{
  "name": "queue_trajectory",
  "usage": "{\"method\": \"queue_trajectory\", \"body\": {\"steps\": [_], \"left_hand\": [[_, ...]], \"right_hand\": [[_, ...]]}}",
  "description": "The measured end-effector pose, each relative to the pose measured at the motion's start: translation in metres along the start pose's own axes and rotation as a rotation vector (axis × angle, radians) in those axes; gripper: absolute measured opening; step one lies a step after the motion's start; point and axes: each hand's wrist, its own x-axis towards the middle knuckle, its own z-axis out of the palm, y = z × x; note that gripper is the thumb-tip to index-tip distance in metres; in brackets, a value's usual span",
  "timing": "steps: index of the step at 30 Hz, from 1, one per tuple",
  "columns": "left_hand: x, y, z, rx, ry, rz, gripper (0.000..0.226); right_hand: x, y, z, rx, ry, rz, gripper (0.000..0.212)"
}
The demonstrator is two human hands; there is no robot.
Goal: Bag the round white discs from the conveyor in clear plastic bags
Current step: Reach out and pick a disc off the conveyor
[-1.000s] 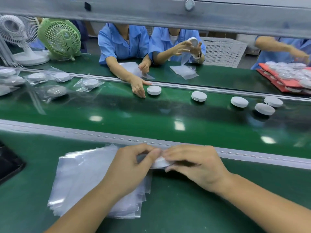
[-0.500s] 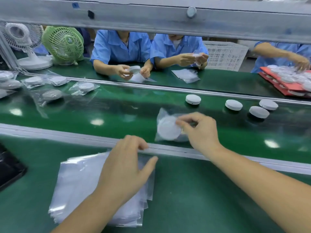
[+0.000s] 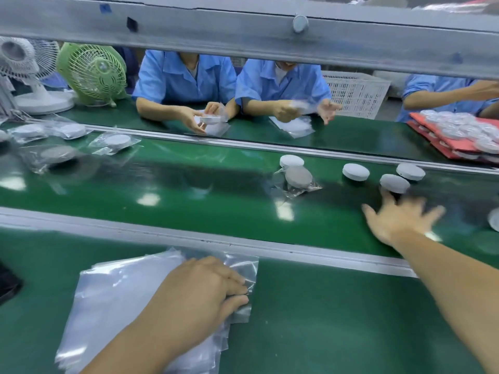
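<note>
The right hand (image 3: 399, 221) has dropped the bagged disc (image 3: 298, 177) onto the belt (image 3: 189, 201) and now stretches, fingers spread, toward the nearest bare disc (image 3: 394, 183), while the left hand (image 3: 199, 290) pinches the top bag (image 3: 244, 267) of the stack (image 3: 108, 306) to have it ready.

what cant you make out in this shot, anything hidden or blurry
Head view, right hand: motion-blurred; fingers look spread, but contact with the nearest disc is unclear.
Head view, bags: the left hand covers their corner, so how many it pinches is hidden.
Head view, edge disc: cut off by the right frame edge.
Head view, black object: cut off by the left edge; unidentifiable.
</note>
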Motion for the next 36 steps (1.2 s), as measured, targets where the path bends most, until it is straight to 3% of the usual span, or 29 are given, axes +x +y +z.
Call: {"method": "queue_trajectory", "body": {"steps": [2, 5, 9, 10, 13, 17, 20, 23, 25, 27, 30, 33, 36], "left_hand": [[0.0, -0.001, 0.003, 0.035, 0.0, -0.006, 0.012], [0.001, 0.002, 0.005, 0.021, 0.019, -0.005, 0.014], [0.001, 0.005, 0.007, -0.02, -0.009, -0.025, 0.036], [0.001, 0.004, 0.007, -0.024, -0.026, -0.027, 0.039], [0.001, 0.005, 0.006, -0.032, -0.031, -0.033, 0.039], [0.001, 0.007, 0.003, -0.026, 0.012, -0.041, 0.034], [0.0, 0.007, 0.003, -0.027, 0.025, -0.053, 0.028], [0.001, 0.004, 0.005, -0.033, 0.028, -0.061, 0.016], [0.001, 0.002, 0.006, -0.033, 0.01, -0.069, 0.018], [0.001, 0.001, 0.008, -0.042, -0.013, -0.078, 0.023], [0.001, 0.002, 0.01, -0.038, -0.03, -0.081, 0.024], [0.0, 0.002, 0.011, -0.049, -0.033, -0.094, 0.025], [0.0, 0.003, 0.011, -0.051, -0.036, -0.096, 0.024]], "right_hand": [[0.008, 0.051, 0.006, 0.053, -0.136, 0.081, 0.094], [0.021, 0.088, 0.006, -0.013, 0.076, 0.042, 0.089], [0.03, 0.08, 0.004, 0.099, -0.148, 0.144, 0.095], [0.029, 0.068, 0.003, 0.107, -0.099, 0.117, 0.096], [0.015, -0.001, -0.002, 0.132, 0.179, -0.084, 0.094], [-0.024, -0.104, 0.002, 0.055, -0.136, -0.413, 0.1], [-0.049, -0.146, 0.002, 0.1, -0.042, -0.578, 0.1], [-0.059, -0.156, 0.0, 0.156, -0.07, -0.669, 0.088], [-0.05, -0.14, -0.009, 0.258, 0.074, -0.585, 0.075], [-0.03, -0.105, -0.015, 0.22, 0.254, -0.371, 0.065], [-0.002, -0.019, -0.008, 0.121, 0.105, -0.008, 0.076], [0.007, 0.055, 0.005, 0.122, -0.108, 0.04, 0.084], [0.014, 0.085, 0.006, 0.08, 0.078, 0.04, 0.085]]}}
